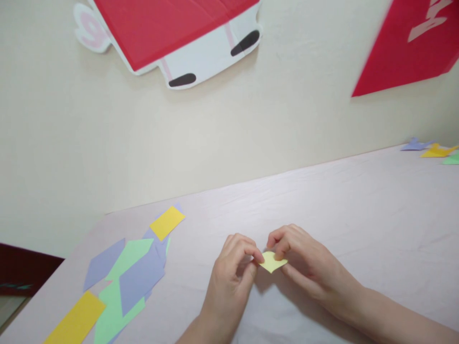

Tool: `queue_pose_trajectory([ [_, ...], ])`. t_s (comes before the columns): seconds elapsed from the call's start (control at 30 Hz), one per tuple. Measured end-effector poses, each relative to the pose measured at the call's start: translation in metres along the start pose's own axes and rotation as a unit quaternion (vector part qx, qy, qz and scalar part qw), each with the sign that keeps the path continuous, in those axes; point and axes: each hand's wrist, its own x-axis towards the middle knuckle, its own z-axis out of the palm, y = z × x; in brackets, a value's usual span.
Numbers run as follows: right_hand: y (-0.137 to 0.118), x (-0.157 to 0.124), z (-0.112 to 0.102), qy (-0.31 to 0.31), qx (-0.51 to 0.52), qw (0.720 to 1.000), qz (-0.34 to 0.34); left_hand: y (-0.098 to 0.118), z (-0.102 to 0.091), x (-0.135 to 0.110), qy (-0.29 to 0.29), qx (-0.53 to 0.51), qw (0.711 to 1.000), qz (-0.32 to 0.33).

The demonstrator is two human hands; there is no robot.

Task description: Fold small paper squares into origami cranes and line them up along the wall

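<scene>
Left hand (229,270) and right hand (309,262) pinch opposite sides of pale-yellow paper (271,264), presumably steadying it; loose sheets (141,282) lie left of both, likely leaving working room.

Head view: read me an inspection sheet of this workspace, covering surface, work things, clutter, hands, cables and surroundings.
Surface: table pale, with light creases.
Work things: pale yellow paper, small, its lower edge coming to a point, held between both hands.
Clutter: purple sheets, green sheets and yellow sheets overlap at left; folded pieces sit at the far right.
Hands: left hand pinches the paper's left corner; right hand grips its right side.
Cables: nothing seen.
Surroundings: pale wall behind, with red panels; something dark red at lower left, unclear.
</scene>
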Motion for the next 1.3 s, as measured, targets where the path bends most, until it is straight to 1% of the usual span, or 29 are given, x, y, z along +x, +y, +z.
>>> queue_pose_trajectory([
  [0.03,0.002,0.0,0.0,-0.007,-0.042,0.999,-0.03,-0.002,0.0,0.001,0.007,0.024,1.0,-0.004],
  [0.1,0.006,0.0,0.0,-0.032,-0.141,0.986,-0.088,-0.006,-0.002,0.001,0.01,0.067,0.998,0.012],
  [0.17,0.01,-0.001,0.0,-0.054,-0.201,0.97,-0.122,-0.008,-0.004,-0.002,-0.012,0.102,0.992,0.067],
  [0.2,0.012,-0.001,0.0,-0.067,-0.206,0.967,-0.13,-0.009,-0.005,-0.005,-0.03,0.121,0.988,0.095],
  [0.27,0.015,0.0,-0.004,-0.094,-0.185,0.969,-0.134,-0.01,-0.008,-0.011,-0.058,0.159,0.974,0.151],
  [0.33,0.018,0.0,-0.01,-0.116,-0.156,0.972,-0.134,-0.01,-0.01,-0.017,-0.07,0.194,0.961,0.185],
  [0.43,0.02,0.0,-0.016,-0.128,-0.136,0.973,-0.133,-0.011,-0.011,-0.02,-0.071,0.235,0.946,0.213],
  [0.53,0.018,-0.001,-0.019,-0.136,-0.11,0.978,-0.115,-0.011,-0.009,-0.022,-0.07,0.263,0.934,0.234],
  [0.7,0.018,0.003,-0.021,-0.147,-0.059,0.987,-0.04,-0.007,-0.005,-0.023,-0.087,0.289,0.921,0.248],
  [0.9,0.016,0.005,-0.02,-0.153,-0.063,0.986,0.02,-0.004,-0.002,-0.023,-0.078,0.308,0.918,0.237],
  [1.07,0.009,0.004,-0.013,-0.134,-0.077,0.985,0.075,-0.005,0.0,-0.024,-0.078,0.322,0.912,0.24],
  [1.3,0.007,0.009,-0.008,-0.115,-0.072,0.985,0.107,-0.003,0.001,-0.025,-0.083,0.319,0.916,0.228],
])
